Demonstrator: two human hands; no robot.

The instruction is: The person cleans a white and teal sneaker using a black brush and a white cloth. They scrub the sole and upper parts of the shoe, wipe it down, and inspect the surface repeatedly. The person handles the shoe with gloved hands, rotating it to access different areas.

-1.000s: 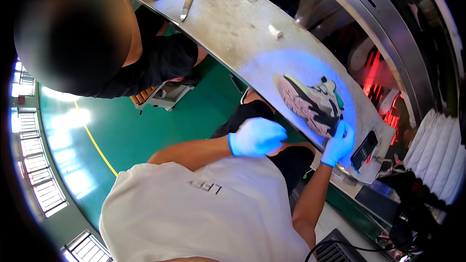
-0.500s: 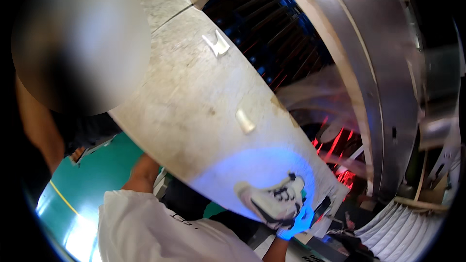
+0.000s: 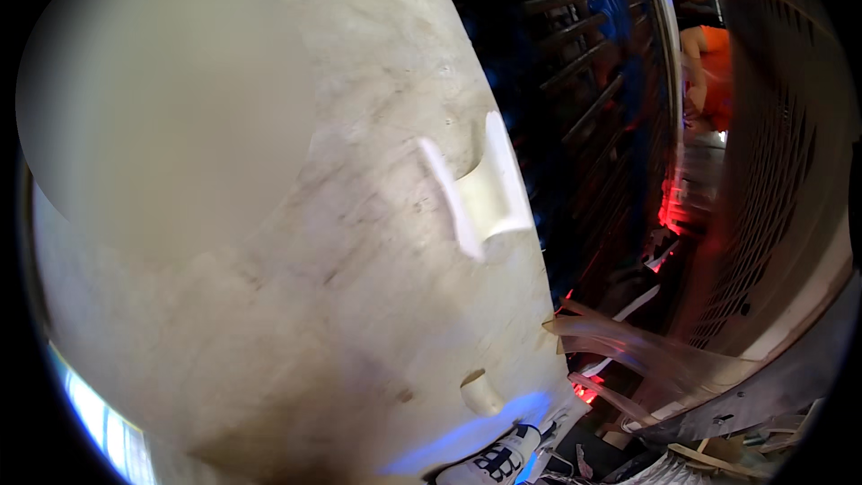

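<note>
Part of a white shoe (image 3: pixel 492 465) with dark lace details shows at the lower edge, on the pale worn worktop (image 3: pixel 359 305). A thin strip of my right hand (image 3: pixel 529 467), lit blue, shows against the shoe's side; most of its fingers are cut off by the edge. The part that shows is closed on the shoe. My left hand is out of view. Farther up the worktop lies a white U-shaped moulded piece (image 3: pixel 485 193), with two raised sides and a curved hollow. Between it and the shoe rests a smaller curved cream piece (image 3: pixel 482 394).
Along the worktop's right edge runs a dark machine opening with metal bars (image 3: pixel 575 45) and red light. A clear plastic flap (image 3: pixel 628 346) juts beside it. A perforated metal panel (image 3: pixel 763 153) stands farther right. Someone in orange (image 3: pixel 715 76) is beyond. A blurred disc hides the upper left.
My view has swung and come closer to the worktop, so the white pieces look larger and lower. The shoe and right hand have slipped to the lower edge; the white shirt has left view.
</note>
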